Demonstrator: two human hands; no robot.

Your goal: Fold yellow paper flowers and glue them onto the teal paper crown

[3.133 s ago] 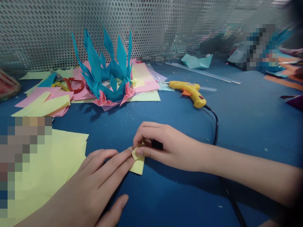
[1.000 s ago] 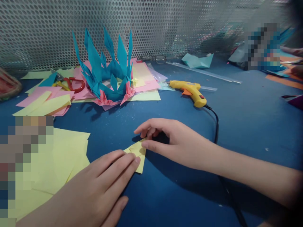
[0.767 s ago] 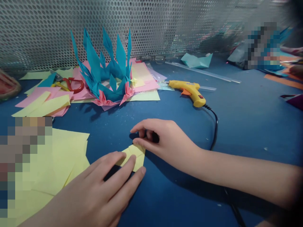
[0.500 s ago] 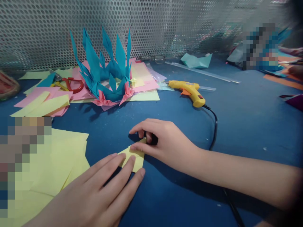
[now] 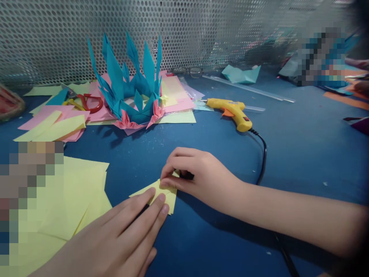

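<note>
A small folded piece of yellow paper [image 5: 168, 197] lies on the blue table [image 5: 302, 154] in front of me. My left hand [image 5: 121, 234] lies flat with its fingers stretched out, the fingertips pressing on the paper's left part. My right hand [image 5: 198, 177] comes in from the right with thumb and forefinger pinched on the paper's upper corner.
Loose yellow sheets [image 5: 77, 196] lie left of my hands. Behind stands a blue and pink paper crown [image 5: 129, 92] on pink and yellow sheets, red scissors [image 5: 89, 103] to its left. A yellow glue gun [image 5: 233, 112] and its black cord [image 5: 263, 157] run past my right arm. A perforated metal screen [image 5: 201, 30] closes the back.
My right hand went from flat fingers on the paper to a pinch on its upper corner. My left fingers shifted on the paper, and more of its left flap now shows.
</note>
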